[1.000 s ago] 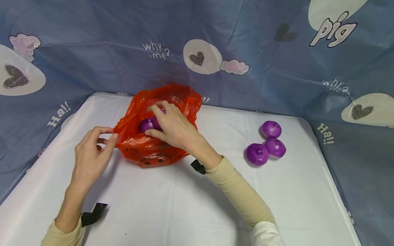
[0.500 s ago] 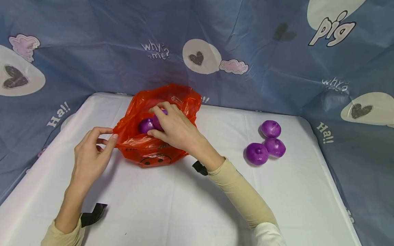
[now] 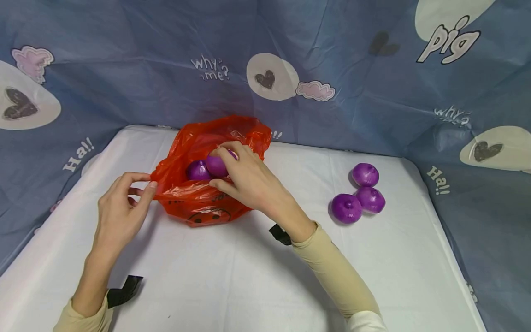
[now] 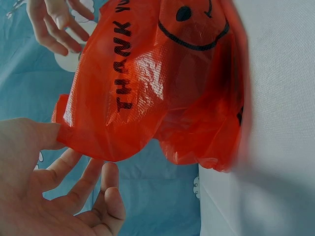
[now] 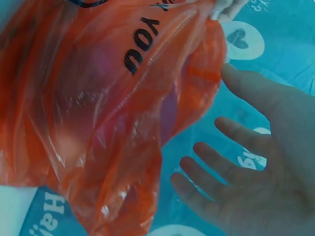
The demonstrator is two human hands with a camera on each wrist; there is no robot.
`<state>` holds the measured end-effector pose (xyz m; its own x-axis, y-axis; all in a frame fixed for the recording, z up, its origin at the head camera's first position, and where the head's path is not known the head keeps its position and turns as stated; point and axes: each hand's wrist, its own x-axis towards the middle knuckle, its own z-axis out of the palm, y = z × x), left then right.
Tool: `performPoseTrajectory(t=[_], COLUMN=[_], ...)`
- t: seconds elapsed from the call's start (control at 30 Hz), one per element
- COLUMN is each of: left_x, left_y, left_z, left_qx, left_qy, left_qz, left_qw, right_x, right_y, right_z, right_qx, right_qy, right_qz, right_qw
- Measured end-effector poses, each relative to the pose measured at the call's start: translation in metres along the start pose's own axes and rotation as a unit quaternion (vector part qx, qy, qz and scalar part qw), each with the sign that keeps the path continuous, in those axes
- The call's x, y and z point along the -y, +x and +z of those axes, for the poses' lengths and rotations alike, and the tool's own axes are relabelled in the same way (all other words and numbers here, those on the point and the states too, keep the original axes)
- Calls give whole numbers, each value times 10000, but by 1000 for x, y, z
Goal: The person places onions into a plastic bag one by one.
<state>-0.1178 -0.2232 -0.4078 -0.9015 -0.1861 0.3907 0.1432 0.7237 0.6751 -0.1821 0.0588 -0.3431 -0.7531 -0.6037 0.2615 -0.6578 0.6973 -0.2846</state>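
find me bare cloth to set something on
Bare: white cloth between red bag and three purple balls, and nearer, between left sleeve and right sleeve. Crowded: the bag itself, two more balls inside, right hand above, left hand pinching its edge.

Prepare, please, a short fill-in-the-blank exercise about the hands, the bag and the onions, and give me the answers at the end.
1. The ____ hand pinches the edge of the bag.
2. The other hand is over the opening of the ____.
3. Outside the bag, on the white cloth, lie ____ onions.
4. In the head view, all the visible onions have the colour ____.

Missing words: left; bag; three; purple.
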Motion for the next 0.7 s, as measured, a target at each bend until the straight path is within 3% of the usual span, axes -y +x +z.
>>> performPoseTrajectory(t=[0.3, 0.7], left_x=[1, 0], left_y=[-1, 0], left_z=[1, 0], left_qx=[30, 61], left_qy=[-18, 31], left_qz=[-55, -33], left_qw=[10000, 10000], right_x=[-13, -47], right_y=[-22, -54], right_z=[-12, -22], right_qx=[-91, -79], right_qy=[-136, -5], right_qz=[132, 956], right_qw=[9998, 9954])
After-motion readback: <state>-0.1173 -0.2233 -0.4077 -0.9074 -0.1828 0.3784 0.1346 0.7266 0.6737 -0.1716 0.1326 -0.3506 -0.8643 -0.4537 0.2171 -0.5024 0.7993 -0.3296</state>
